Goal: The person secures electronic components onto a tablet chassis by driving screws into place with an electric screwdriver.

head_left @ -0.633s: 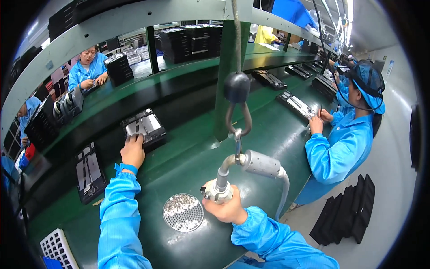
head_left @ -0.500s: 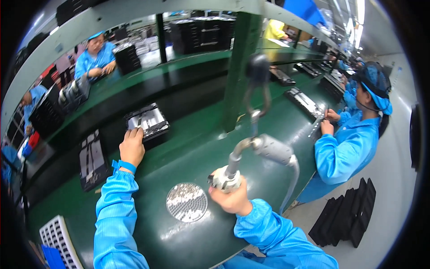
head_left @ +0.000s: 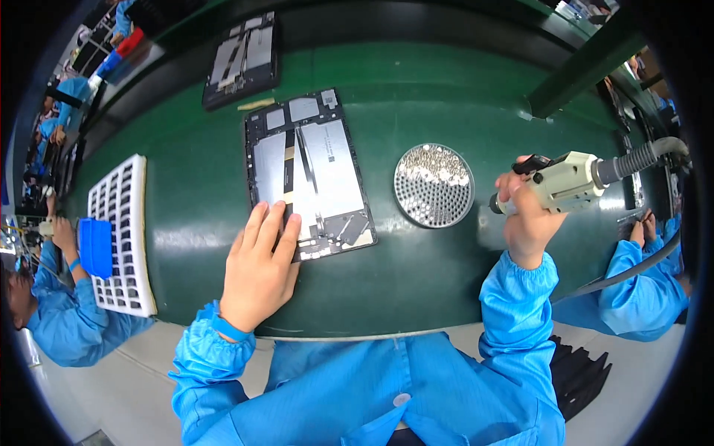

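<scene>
An opened tablet [head_left: 324, 167] lies on the green bench in front of me, its silver inside, black frame and ribbon cables showing. My left hand [head_left: 260, 260] rests on its near left corner, fingers stretched out and slightly apart on top; the thumb is hidden. At the right, my right hand [head_left: 532, 215] is closed round a pale power screwdriver [head_left: 573, 182] held above the bench. A grey ribbed hose [head_left: 639, 162] runs from its end. Between my hands sits a round perforated screw tray [head_left: 433, 195], with small silver screws heaped toward its far side.
Another opened tablet [head_left: 242, 59] lies at the far left. A white gridded tray [head_left: 132, 275] of small dark parts stands at left, a blue box [head_left: 97, 247] against it. A green post [head_left: 587, 63] rises at the far right. Co-workers sit on both sides.
My view has swung down and left. The tablet under my left hand has come from the bench's far side to near me. The screwdriver is still in my right hand, now tilted sideways.
</scene>
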Demonstrator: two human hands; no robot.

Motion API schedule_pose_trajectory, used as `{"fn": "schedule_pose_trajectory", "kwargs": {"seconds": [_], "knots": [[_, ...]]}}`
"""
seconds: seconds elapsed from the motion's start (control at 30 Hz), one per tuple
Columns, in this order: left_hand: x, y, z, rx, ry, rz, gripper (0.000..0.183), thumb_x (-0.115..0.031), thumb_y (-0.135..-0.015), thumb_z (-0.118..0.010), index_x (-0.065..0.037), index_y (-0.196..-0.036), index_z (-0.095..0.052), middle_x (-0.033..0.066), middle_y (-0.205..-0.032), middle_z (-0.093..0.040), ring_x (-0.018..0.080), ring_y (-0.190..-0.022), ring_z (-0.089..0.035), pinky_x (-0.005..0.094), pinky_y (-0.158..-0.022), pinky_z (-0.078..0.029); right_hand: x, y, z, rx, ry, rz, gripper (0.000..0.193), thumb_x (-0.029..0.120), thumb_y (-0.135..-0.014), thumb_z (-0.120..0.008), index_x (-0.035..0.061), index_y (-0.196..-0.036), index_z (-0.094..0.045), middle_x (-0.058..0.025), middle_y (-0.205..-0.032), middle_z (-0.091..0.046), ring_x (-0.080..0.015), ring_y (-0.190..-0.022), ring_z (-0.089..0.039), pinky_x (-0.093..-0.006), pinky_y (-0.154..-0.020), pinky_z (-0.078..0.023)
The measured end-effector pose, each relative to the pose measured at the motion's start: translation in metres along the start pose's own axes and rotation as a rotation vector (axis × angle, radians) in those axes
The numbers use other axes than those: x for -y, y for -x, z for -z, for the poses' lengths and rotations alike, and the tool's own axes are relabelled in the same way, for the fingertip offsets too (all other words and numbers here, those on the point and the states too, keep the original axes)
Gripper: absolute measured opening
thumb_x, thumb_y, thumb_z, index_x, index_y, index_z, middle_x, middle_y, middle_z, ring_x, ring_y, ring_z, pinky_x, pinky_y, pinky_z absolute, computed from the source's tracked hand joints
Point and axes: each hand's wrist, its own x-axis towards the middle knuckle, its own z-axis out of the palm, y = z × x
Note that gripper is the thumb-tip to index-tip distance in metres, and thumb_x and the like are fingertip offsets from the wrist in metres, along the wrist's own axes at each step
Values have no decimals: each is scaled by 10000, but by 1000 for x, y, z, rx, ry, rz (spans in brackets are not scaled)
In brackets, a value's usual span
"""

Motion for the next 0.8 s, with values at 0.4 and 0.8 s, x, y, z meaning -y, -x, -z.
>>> {"fn": "schedule_pose_trajectory", "kwargs": {"seconds": [0.4,0.8], "knots": [[-23,-19,-35,-183,347,-253,317,-67,-678,-750,23,-953,-621,122,-941,-572,298,-881,-573,399,-770,-474,1,12,3,-37,12,4,282,-38,-748,-616,-42,-1020,-542,-98,-805,-571,-172,-585,-557,-358,-628,-507],[-12,-28,-47,-193,352,-469,268,-18,-667,-729,51,-907,-631,132,-891,-578,291,-843,-580,378,-711,-494,2,10,1,-19,98,-4,289,39,-755,-584,-32,-1033,-544,-90,-699,-536,-180,-579,-490,-395,-647,-439]]}}
